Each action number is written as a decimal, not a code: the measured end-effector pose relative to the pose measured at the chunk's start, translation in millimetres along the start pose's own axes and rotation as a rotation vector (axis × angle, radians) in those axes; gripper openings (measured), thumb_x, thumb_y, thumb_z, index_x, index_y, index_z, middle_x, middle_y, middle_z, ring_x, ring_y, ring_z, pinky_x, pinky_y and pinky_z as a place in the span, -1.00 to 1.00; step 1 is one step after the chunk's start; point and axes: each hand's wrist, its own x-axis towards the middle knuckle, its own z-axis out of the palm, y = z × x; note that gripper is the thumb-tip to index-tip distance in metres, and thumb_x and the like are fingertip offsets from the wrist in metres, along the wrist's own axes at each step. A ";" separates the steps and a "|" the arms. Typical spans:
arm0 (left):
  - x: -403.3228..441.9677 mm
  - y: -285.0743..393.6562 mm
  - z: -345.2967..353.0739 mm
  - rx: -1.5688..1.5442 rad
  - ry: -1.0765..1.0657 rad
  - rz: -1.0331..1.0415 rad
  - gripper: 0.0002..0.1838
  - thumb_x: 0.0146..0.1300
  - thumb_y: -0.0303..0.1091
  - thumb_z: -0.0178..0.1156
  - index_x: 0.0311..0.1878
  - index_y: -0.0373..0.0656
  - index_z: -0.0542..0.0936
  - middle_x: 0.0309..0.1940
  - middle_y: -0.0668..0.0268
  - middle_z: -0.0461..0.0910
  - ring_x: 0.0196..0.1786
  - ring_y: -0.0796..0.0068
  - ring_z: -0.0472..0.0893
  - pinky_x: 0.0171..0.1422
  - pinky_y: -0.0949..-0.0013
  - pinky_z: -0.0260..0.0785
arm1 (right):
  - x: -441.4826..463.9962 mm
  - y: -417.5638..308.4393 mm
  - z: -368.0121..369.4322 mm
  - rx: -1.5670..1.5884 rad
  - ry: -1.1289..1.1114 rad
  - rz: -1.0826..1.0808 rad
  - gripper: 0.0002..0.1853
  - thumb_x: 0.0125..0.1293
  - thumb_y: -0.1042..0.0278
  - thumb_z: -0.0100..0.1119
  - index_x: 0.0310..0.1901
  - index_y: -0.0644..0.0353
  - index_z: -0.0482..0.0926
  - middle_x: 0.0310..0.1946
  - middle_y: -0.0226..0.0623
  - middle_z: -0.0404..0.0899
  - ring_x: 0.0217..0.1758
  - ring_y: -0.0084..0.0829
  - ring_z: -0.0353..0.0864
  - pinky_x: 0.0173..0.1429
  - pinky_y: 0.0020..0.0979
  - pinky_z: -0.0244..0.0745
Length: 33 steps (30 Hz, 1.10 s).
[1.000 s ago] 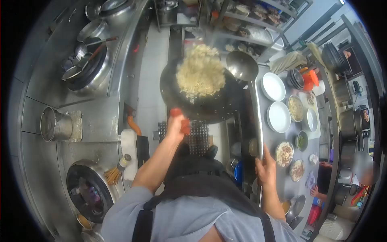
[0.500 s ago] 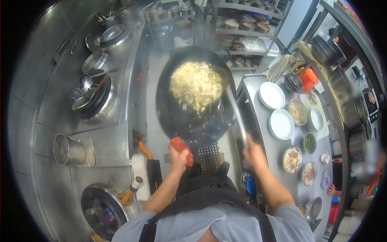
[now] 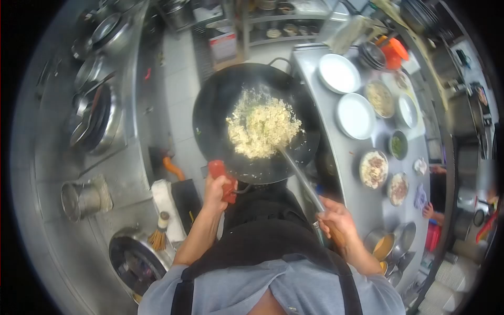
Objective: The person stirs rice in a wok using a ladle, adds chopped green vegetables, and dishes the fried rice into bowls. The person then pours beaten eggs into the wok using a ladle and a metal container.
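My left hand (image 3: 214, 193) is closed around a red pad (image 3: 223, 181) at the near rim of a large black wok (image 3: 211, 102). The wok hangs over the floor in front of me, its far loop handle (image 3: 281, 61) close to the table on the right. Inside lies a heap of pale yellow, crumbly fried food (image 3: 262, 126) flecked with green. My right hand (image 3: 337, 219) grips a long-handled metal wok tool (image 3: 304, 181) with a wooden end. Its head is buried in the food, so I cannot tell its shape.
On the steel table (image 3: 336, 155) to the right stand white bowls (image 3: 356, 116), bowls of ingredients (image 3: 374, 169) and a bowl of chopped greens (image 3: 398, 145). A steel stove counter (image 3: 118, 176) with pots and a brush (image 3: 160, 231) runs along the left. Another person's hand (image 3: 431, 211) shows beyond the table.
The wok has shifted toward the table on the right as the view turned. Its blurred food has settled into a heap. My right hand has drawn nearer my body, and the tool's head entered the food.
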 end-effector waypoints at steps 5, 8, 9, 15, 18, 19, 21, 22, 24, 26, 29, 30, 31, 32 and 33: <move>12.4 5.2 91.1 0.017 -0.185 -0.004 -0.59 -0.15 -0.61 -0.04 -0.11 -0.26 0.36 -0.42 0.16 0.45 -0.50 0.28 0.48 -0.39 0.30 0.41 | -55.0 -49.1 -47.2 0.046 0.208 -0.183 -0.32 0.05 0.56 0.16 0.28 0.39 0.27 -0.54 -0.20 0.44 -0.76 -0.45 0.40 -0.76 -0.50 0.28; 39.9 -14.2 144.9 -0.016 -0.312 -0.033 -0.62 -0.13 -0.62 -0.05 -0.13 -0.25 0.36 -0.43 0.17 0.45 -0.50 0.31 0.49 -0.41 0.30 0.40 | -74.9 -80.0 -88.9 0.068 0.256 -0.315 -0.31 0.07 0.59 0.14 0.31 0.41 0.20 -0.53 -0.18 0.47 -0.76 -0.43 0.40 -0.78 -0.48 0.30; 47.8 -20.1 163.8 -0.040 -0.341 -0.047 -0.63 -0.10 -0.64 -0.06 -0.12 -0.25 0.36 -0.43 0.16 0.46 -0.49 0.32 0.51 -0.44 0.32 0.38 | -81.5 -93.4 -102.4 0.062 0.245 -0.349 -0.24 0.10 0.59 0.13 0.37 0.44 0.10 -0.52 -0.20 0.49 -0.72 -0.43 0.44 -0.77 -0.48 0.33; 71.5 -41.3 244.1 -0.069 -0.385 -0.115 -0.61 -0.08 -0.64 -0.05 -0.09 -0.24 0.35 -0.41 0.21 0.44 -0.48 0.35 0.49 -0.43 0.34 0.38 | -91.3 -155.8 -167.8 -0.032 0.518 -0.551 -0.38 0.11 0.54 0.07 0.26 0.44 0.24 -0.56 -0.24 0.45 -0.76 -0.49 0.38 -0.80 -0.53 0.23; 73.8 -42.9 248.7 -0.057 -0.354 -0.126 -0.60 -0.08 -0.64 -0.05 -0.07 -0.22 0.36 -0.40 0.22 0.44 -0.47 0.37 0.49 -0.43 0.34 0.39 | -79.6 -173.5 -204.3 -0.030 0.677 -0.644 -0.49 0.11 0.54 0.06 0.16 0.42 0.37 -0.55 -0.26 0.47 -0.75 -0.52 0.36 -0.75 -0.56 0.21; 74.3 -42.6 246.2 -0.044 -0.331 -0.124 -0.58 -0.09 -0.64 -0.04 -0.06 -0.21 0.36 -0.40 0.22 0.44 -0.47 0.37 0.49 -0.43 0.34 0.40 | -71.1 -176.1 -221.5 -0.041 0.715 -0.665 -0.50 0.10 0.54 0.06 0.15 0.40 0.38 -0.54 -0.27 0.49 -0.76 -0.52 0.35 -0.74 -0.55 0.21; 67.6 -34.1 241.0 -0.034 -0.324 -0.115 -0.58 -0.09 -0.63 -0.04 -0.05 -0.20 0.36 -0.40 0.23 0.44 -0.48 0.36 0.49 -0.43 0.34 0.40 | -56.1 -185.8 -248.2 -0.153 0.791 -0.598 -0.48 0.09 0.53 0.07 0.17 0.39 0.37 -0.54 -0.25 0.49 -0.72 -0.48 0.41 -0.69 -0.49 0.29; 63.5 -28.9 236.7 -0.031 -0.317 -0.106 -0.57 -0.09 -0.63 -0.03 -0.04 -0.20 0.36 -0.41 0.24 0.44 -0.49 0.36 0.49 -0.43 0.33 0.41 | -47.3 -187.2 -260.8 -0.273 0.864 -0.529 -0.45 0.08 0.52 0.08 0.18 0.38 0.37 -0.53 -0.23 0.50 -0.67 -0.43 0.46 -0.63 -0.44 0.36; 57.8 -20.9 223.1 -0.019 -0.304 -0.087 -0.57 -0.09 -0.63 -0.03 -0.04 -0.20 0.36 -0.41 0.24 0.44 -0.50 0.36 0.48 -0.43 0.32 0.41 | -8.7 -174.3 -304.4 -0.649 1.047 -0.533 -0.41 0.07 0.51 0.08 0.22 0.37 0.34 -0.55 -0.17 0.52 -0.53 -0.29 0.56 -0.48 -0.34 0.47; 54.6 -14.4 197.4 0.004 -0.231 -0.069 -0.58 -0.09 -0.62 -0.03 -0.06 -0.20 0.37 -0.41 0.24 0.44 -0.52 0.36 0.47 -0.41 0.32 0.42 | 14.9 -157.0 -320.9 -1.032 1.217 -0.517 -0.37 0.06 0.50 0.08 0.26 0.36 0.30 -0.56 -0.10 0.54 -0.39 -0.15 0.66 -0.33 -0.24 0.59; 45.8 -0.6 166.9 -0.028 -0.201 -0.022 -0.61 -0.10 -0.61 -0.02 -0.09 -0.22 0.38 -0.40 0.23 0.44 -0.50 0.35 0.48 -0.41 0.33 0.42 | 28.6 -135.1 -320.7 -1.411 1.360 -0.245 -0.39 0.10 0.51 0.04 0.27 0.31 0.31 -0.39 0.02 0.59 -0.17 0.00 0.66 -0.08 -0.13 0.57; 44.6 2.8 156.6 -0.027 -0.205 -0.017 -0.61 -0.10 -0.61 -0.02 -0.09 -0.22 0.38 -0.40 0.23 0.44 -0.50 0.35 0.48 -0.41 0.33 0.42 | 31.5 -130.8 -320.1 -1.431 1.433 -0.224 -0.40 0.12 0.52 0.03 0.27 0.30 0.30 -0.30 0.04 0.58 -0.16 0.02 0.65 -0.08 -0.10 0.56; 44.2 6.1 147.3 -0.052 -0.184 0.010 -0.62 -0.10 -0.61 -0.02 -0.11 -0.23 0.39 -0.40 0.22 0.45 -0.48 0.35 0.48 -0.41 0.33 0.42 | 34.3 -127.8 -319.4 -1.449 1.509 -0.204 -0.41 0.14 0.52 0.01 0.28 0.29 0.29 -0.22 0.06 0.57 -0.16 0.03 0.64 -0.08 -0.07 0.56; 43.6 8.8 136.3 -0.076 -0.162 0.035 -0.64 -0.10 -0.60 -0.02 -0.12 -0.24 0.39 -0.39 0.22 0.45 -0.46 0.34 0.49 -0.41 0.33 0.42 | 38.4 -123.1 -317.7 -1.444 1.515 -0.209 -0.41 0.14 0.52 0.01 0.28 0.29 0.29 -0.22 0.06 0.57 -0.16 0.03 0.64 -0.08 -0.07 0.56; 44.1 10.4 122.9 -0.080 -0.169 0.040 -0.64 -0.10 -0.60 -0.02 -0.12 -0.24 0.39 -0.39 0.22 0.45 -0.46 0.34 0.49 -0.41 0.33 0.42 | 44.0 -121.0 -315.1 -1.382 1.573 -0.196 -0.40 0.16 0.52 0.00 0.30 0.26 0.27 -0.16 0.07 0.55 -0.15 0.04 0.63 -0.07 -0.06 0.55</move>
